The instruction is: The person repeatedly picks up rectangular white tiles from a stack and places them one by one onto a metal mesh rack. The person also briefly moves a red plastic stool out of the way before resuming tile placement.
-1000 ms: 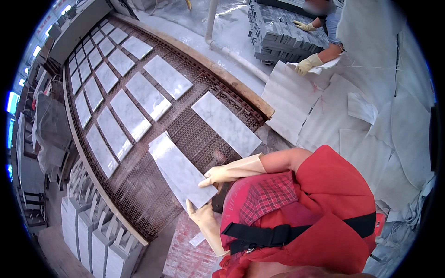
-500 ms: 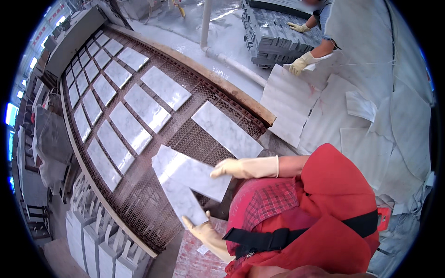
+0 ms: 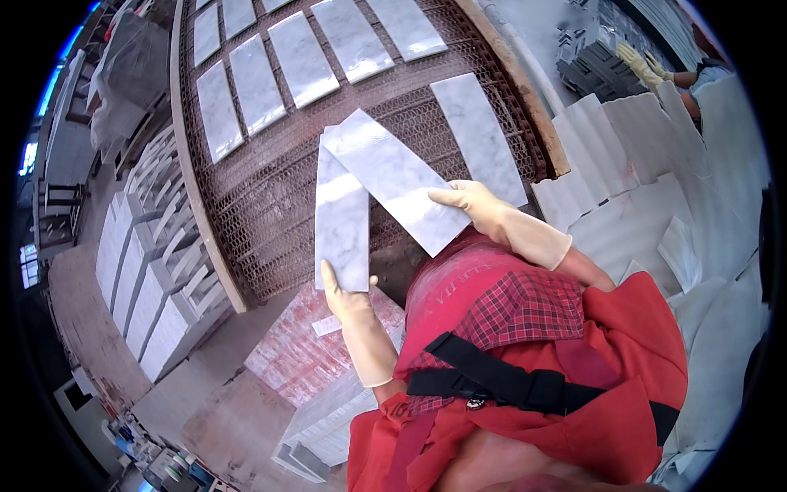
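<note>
I hold two rectangular white marble tiles with grey veining, one in each gloved hand. My left hand [image 3: 351, 302] grips the near end of the left tile [image 3: 343, 234], thumb on top. My right hand [image 3: 475, 205] is closed on the near right corner of the other tile [image 3: 398, 180], with its thumb on the upper face. The far ends overlap, the right tile lying over the left one, so the pair makes an upside-down V above a wire mesh conveyor belt [image 3: 254, 221]. Both hands wear long cream rubber gloves.
Several marble tiles [image 3: 303, 61] lie in rows on the belt, and a single tile [image 3: 479, 135] lies at its right. White slabs [image 3: 152, 287] stand stacked at left. A red-stained board [image 3: 287, 344] is below my left hand. Far right, a co-worker's gloved hands [image 3: 643, 66] are at grey stacked pieces [image 3: 598, 61].
My view has swung round, so the belt runs more upright in the picture. The right tile still overlaps the left one. The co-worker's hands have come together at the grey stack.
</note>
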A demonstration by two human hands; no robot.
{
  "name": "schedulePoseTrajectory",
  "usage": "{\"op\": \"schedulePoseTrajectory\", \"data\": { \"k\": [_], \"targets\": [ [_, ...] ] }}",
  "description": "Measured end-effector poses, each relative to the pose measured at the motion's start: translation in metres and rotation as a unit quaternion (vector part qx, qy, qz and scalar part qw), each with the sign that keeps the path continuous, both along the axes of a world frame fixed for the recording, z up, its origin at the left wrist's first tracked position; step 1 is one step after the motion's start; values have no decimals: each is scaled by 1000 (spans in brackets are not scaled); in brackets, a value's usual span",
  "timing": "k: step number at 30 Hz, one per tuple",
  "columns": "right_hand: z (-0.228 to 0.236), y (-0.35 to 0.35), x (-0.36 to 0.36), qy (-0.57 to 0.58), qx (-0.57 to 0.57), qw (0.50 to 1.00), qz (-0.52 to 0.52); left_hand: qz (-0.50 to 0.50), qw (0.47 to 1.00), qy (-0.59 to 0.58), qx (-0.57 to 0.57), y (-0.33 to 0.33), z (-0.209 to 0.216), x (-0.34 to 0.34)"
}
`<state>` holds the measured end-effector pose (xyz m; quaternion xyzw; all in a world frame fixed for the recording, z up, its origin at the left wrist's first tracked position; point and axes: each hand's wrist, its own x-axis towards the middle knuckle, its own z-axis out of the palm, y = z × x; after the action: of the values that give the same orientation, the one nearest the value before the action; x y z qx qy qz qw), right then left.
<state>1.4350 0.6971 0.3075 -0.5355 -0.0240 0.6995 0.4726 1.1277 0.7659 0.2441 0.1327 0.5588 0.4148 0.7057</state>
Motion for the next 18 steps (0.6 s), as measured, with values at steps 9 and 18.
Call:
{"op": "schedulePoseTrajectory", "data": {
  "k": [9, 18],
  "targets": [
    [-15, -17, -9, -89, 36, 991, -95, 20, 995, -79, 63, -10, 19, -7],
    [-70, -28, -22, -134, 13, 982, -131, 8, 971, -237, -43, -34, -8, 14]
  ]
}}
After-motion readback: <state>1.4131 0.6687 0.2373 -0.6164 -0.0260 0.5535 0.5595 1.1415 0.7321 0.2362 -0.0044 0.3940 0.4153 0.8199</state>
